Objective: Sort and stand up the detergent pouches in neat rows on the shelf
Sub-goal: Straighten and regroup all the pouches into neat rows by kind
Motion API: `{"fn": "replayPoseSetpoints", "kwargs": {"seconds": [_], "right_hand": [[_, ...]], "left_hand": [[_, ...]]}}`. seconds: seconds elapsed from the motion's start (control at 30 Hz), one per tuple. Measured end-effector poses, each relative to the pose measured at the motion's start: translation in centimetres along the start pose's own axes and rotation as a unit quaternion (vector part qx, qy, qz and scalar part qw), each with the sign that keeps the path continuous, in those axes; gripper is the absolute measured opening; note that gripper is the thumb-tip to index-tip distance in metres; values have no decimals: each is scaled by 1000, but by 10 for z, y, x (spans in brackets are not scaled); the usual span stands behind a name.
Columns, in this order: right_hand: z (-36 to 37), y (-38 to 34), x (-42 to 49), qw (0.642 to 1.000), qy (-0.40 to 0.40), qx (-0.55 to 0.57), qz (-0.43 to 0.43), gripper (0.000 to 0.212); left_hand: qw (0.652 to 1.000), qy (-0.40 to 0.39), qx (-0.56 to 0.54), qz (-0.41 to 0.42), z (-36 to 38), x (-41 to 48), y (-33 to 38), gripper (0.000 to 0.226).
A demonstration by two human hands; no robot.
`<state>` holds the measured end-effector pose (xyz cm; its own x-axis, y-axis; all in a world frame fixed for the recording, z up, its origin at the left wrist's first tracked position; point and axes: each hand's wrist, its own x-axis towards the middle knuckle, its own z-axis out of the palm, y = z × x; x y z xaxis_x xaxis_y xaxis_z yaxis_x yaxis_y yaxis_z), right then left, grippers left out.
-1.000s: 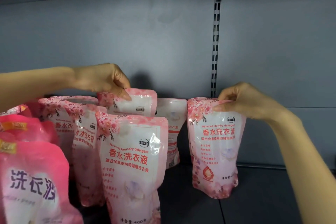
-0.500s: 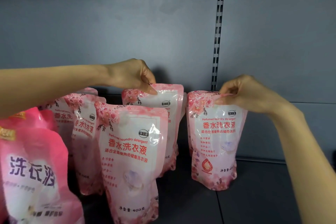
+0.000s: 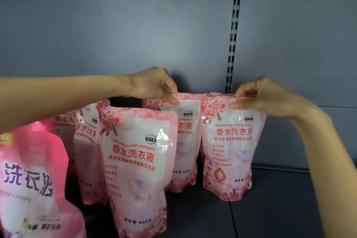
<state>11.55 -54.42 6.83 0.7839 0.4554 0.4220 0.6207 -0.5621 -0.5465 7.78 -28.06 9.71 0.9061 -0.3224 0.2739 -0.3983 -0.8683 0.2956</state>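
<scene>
back panel (image 3: 116, 25): plain grey wall of the shelving, filling the upper half of the view behind everything
shelf deck (image 3: 280, 208): dark surface under the pouches, bare at the right front
deep pink pouch (image 3: 29, 176): nearest the camera at the lower left, with large purple characters on a white patch, blurred and cut by the frame edge
front pouch (image 3: 135, 170): pale pink with a flower print, upright ahead of the others, label facing out (it reads "Perfumed laundry detergent")
right pouch (image 3: 231, 150): same print, upright on the shelf deck at the right end of the back row, label facing out
middle pouch (image 3: 185, 141): same print, upright in the back row just beside the right pouch, its left half hidden behind the front pouch
left pouches (image 3: 87, 150): two more of the same print, standing left of the front pouch and partly under the left forearm, the nearer one turned at an angle
slotted upright (image 3: 233, 35): metal strip running down the back panel, its foot hidden behind the right pouch
left hand (image 3: 154, 85): reaching in from the left, thumb and curled fingers pinching the top seal of the middle pouch
right hand (image 3: 260, 94): reaching in from the right, thumb and fingers pinching the top seal of the right pouch
</scene>
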Motion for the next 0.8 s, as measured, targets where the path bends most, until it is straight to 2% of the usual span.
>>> {"fn": "replayPoseSetpoints", "kwargs": {"seconds": [0.27, 0.4, 0.8], "right_hand": [[-2, -2, -4, 1000, -15, 23, 5, 10], [-1, -4, -4, 1000, -1, 11, 0, 11], [-1, -7, -5, 1000, 17, -20, 1, 12]], "left_hand": [[996, -84, -26, 1, -7, -1, 5, 16], [996, -86, -36, -6, -8, -3, 3, 26], [999, -49, -7, -1, -11, -6, -1, 17]]}}
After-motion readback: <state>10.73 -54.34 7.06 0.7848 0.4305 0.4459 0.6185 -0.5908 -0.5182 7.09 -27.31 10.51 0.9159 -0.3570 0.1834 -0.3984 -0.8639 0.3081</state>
